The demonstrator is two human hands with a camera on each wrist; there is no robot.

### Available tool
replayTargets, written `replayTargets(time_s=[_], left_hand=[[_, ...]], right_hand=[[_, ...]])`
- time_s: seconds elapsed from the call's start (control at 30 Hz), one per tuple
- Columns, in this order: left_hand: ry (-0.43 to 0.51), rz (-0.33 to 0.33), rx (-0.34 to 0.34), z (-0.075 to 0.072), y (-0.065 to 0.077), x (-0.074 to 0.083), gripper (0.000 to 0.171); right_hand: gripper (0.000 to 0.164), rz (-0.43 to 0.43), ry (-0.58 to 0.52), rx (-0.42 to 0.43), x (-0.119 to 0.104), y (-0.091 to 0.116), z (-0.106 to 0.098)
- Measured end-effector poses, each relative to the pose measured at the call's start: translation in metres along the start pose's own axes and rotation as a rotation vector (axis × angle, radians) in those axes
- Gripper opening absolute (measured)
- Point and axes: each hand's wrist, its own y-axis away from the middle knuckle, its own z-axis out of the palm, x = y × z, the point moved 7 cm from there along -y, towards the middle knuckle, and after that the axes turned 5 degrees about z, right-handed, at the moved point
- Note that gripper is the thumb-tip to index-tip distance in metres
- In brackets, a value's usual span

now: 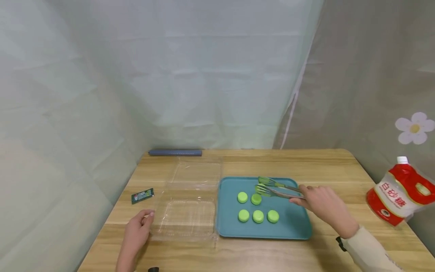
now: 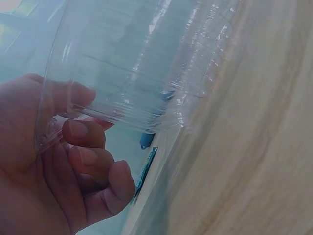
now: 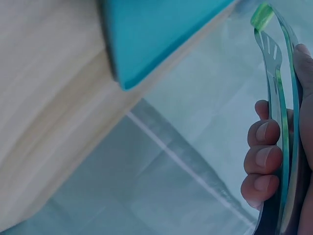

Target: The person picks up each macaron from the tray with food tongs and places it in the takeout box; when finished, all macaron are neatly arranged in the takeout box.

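Note:
My left hand (image 1: pixel 137 228) pinches the left edge of a clear plastic clamshell box (image 1: pixel 187 218), its hinged lid lying open toward the back. In the left wrist view the thumb and forefinger are at the box's rim (image 2: pixel 73 105), the other fingers curled below. My right hand (image 1: pixel 324 206) grips metal serving tongs (image 1: pixel 283 195) with slotted ends. Between the tong tips is a green macaron (image 3: pixel 262 17), held over the blue tray (image 1: pixel 289 228). Several more green macarons (image 1: pixel 258 216) lie on that tray in loose rows.
A small dark packet (image 1: pixel 142 195) lies left of the box. At the back left edge is a long blue box (image 1: pixel 175 152). A red and white bag of sugar (image 1: pixel 391 194) with a white cap stands on the right. Curtains surround the wooden table (image 1: pixel 258 255).

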Motion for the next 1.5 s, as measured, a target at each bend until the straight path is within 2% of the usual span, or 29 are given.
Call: replayTargets(time_s=[0.1,0.37,0.57,1.0,1.33,1.5], left_hand=[[-0.002,-0.005,0.000,0.002,0.000,0.001,0.037],[-0.001,-0.009,0.010,0.002,0.000,0.001,0.036],[0.007,0.012,0.012,0.003,-0.002,0.004,0.034],[0.028,0.025,0.003,0.007,-0.003,0.007,0.034],[0.040,0.001,-0.007,0.005,0.000,0.003,0.036],[0.033,-0.006,-0.002,0.001,0.001,-0.002,0.037]], right_hand=[[0.066,-0.020,0.017,0.017,-0.004,-0.007,-0.006],[0.067,-0.017,0.023,-0.063,-0.014,-0.027,-0.016],[0.067,-0.043,0.005,-0.048,-0.025,-0.045,-0.026],[0.066,-0.059,-0.023,-0.121,-0.047,-0.077,-0.029],[0.056,-0.168,0.007,-0.044,-0.073,-0.100,-0.027],[0.055,-0.188,-0.028,-0.038,-0.087,-0.113,-0.022]])
